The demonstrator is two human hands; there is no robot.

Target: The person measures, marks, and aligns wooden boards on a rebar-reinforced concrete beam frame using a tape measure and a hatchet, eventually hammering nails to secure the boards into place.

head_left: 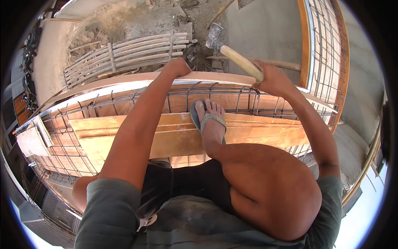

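Note:
My right hand (273,79) is wrapped round the pale wooden handle of a hammer (242,62). The hammer's blocky grey head points up and left, over the ground below. My left hand (179,67) is closed at the top edge of a long, narrow wooden board (224,77), its fingers curled over the far side and partly hidden. This board runs across in front of me along the form's far wall. Between my arms, my foot in a grey flip-flop (208,118) stands on loose wooden planks (257,135) laid over steel rebar (182,94).
Below the far wall lies a ladder-like stack of wooden poles (128,56) on rubble and dirt. At the right, another timber form (306,45) holds a rebar grid (327,54). A short board piece (33,141) sits at the left, with rebar ends sticking up nearby.

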